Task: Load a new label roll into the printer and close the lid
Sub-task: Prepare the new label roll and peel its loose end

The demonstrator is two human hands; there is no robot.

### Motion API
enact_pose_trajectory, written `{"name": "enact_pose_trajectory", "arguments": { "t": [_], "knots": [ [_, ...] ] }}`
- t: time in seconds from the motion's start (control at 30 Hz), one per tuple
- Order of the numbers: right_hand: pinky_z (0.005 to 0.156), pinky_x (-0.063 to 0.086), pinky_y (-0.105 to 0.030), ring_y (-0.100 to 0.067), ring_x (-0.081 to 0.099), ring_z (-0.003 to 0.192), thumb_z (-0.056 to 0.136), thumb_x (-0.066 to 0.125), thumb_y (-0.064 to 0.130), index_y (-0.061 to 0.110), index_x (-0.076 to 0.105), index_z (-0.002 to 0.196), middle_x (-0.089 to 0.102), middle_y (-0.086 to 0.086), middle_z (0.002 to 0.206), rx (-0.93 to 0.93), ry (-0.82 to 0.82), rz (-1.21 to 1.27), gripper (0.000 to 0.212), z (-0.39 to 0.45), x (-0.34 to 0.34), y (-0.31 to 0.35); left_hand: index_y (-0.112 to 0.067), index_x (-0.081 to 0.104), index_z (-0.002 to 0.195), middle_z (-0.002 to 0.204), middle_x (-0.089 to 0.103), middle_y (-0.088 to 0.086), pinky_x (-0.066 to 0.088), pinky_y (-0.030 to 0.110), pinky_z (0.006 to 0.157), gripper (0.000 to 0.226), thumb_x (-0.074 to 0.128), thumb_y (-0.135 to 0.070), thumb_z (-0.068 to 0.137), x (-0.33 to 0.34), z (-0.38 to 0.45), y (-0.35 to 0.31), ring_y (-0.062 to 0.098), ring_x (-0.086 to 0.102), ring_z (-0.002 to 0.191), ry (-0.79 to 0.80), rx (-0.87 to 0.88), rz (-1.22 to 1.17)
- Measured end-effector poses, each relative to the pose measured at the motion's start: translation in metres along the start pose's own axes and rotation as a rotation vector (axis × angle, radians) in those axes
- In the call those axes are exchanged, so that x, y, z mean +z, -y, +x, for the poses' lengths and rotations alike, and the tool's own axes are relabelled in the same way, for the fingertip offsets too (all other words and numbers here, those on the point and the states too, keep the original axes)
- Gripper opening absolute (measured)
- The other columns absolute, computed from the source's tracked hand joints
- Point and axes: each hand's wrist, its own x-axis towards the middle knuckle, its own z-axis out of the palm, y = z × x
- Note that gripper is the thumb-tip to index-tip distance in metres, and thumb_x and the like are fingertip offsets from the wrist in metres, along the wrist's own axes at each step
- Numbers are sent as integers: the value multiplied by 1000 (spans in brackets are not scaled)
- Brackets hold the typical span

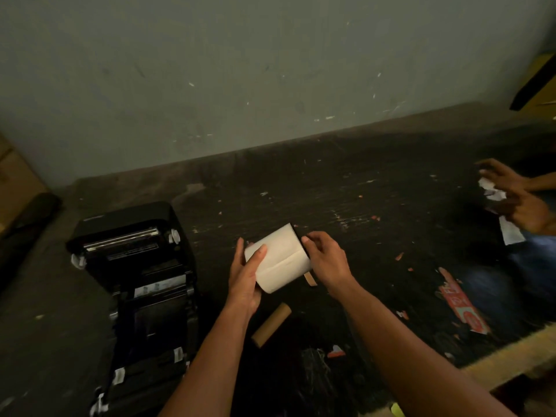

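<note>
Head view: a dark, scuffed tabletop (346,188) runs up to a grey wall, littered with paper scraps.
Printer (135,266): black, at the left of the tabletop, its lid (126,227) thrown back so the roller bar and the bay below lie open; that reads as ready to take a roll, the lid waiting to be shut last.
Label roll (278,258): white, fat and full, held in the air between both hands to the right of the printer, well apart from the open bay. It lies tilted, one dark end up and away; a seam line crosses its face and a small tan tab hangs from its lower edge.
Left hand (245,278): fingers wrapped round the near end of the roll, cradling its weight.
Right hand (326,260): fingers pinched at the far dark rim, likely steadying it or seeking the loose end.
Empty core (270,325): a brown cardboard tube lying on the tabletop just below the hands, probably the spent one set aside.
Other person's hands (517,200): at the right edge, busy with white paper.
</note>
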Motion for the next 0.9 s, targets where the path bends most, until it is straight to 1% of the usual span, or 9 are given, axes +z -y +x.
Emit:
{"name": "enact_pose_trajectory", "arguments": {
  "t": [0.1,0.2,0.37,0.43,0.5,0.63,0.73,0.8,0.9],
  "knots": [
    [94,42,-40,-20,48,117,92,44,52,37,26,142,46,-9,138,-10,35,82,55,-6,0,8,-40,19,148,148,39,2,55,46,78,104,77,-27,63,0,0,-2,26,57,113,7,45,26],
    [92,37,-34,-22,43,126,90,44,54,46,11,145,34,-9,148,-77,161,14,64,-11,-7,12,-39,19,148,150,37,-2,54,47,84,101,77,-25,66,-2,0,-6,22,56,114,28,88,70],
    [94,37,-34,-22,42,125,85,53,54,48,10,144,31,-8,150,-141,263,-139,73,-6,-12,10,-39,18,148,150,36,-3,51,50,93,103,78,-27,65,-4,-1,-6,21,54,117,36,127,149],
    [89,39,-30,-17,45,118,83,56,54,47,10,144,34,-7,148,-161,274,-163,77,-3,-9,7,-37,17,148,150,36,-3,52,47,92,102,78,-25,67,-2,-1,-5,19,55,115,41,152,174],
    [92,42,-32,-20,46,119,82,57,55,45,9,145,36,-8,147,-166,244,-156,79,0,-5,3,-37,17,149,148,38,-3,53,45,89,106,78,-28,63,-1,-2,-4,18,56,114,45,165,186],
    [97,45,-45,-28,44,125,78,55,64,31,13,148,35,-10,147,63,109,54,88,5,2,-4,-35,18,149,147,39,-4,53,41,90,107,79,-29,62,1,-3,-4,15,55,114,36,199,214],
    [90,49,-51,-27,49,118,80,44,70,25,35,141,46,-9,137,213,110,262,76,10,6,-6,-34,18,149,146,40,-6,52,38,88,103,79,-27,66,2,-2,-5,12,53,113,16,211,243],
    [89,49,-53,-28,48,119,86,39,64,27,40,137,47,-8,135,258,87,317,62,14,8,-7,-35,19,149,146,41,-6,53,37,85,105,79,-29,64,2,-3,-5,12,54,114,4,211,234],
    [87,50,-55,-29,49,114,89,41,57,29,44,129,47,-7,130,251,88,273,48,14,8,-5,-35,18,149,145,41,-6,53,38,86,109,79,-31,59,1,-4,-4,12,54,113,11,211,245]
  ]
}}
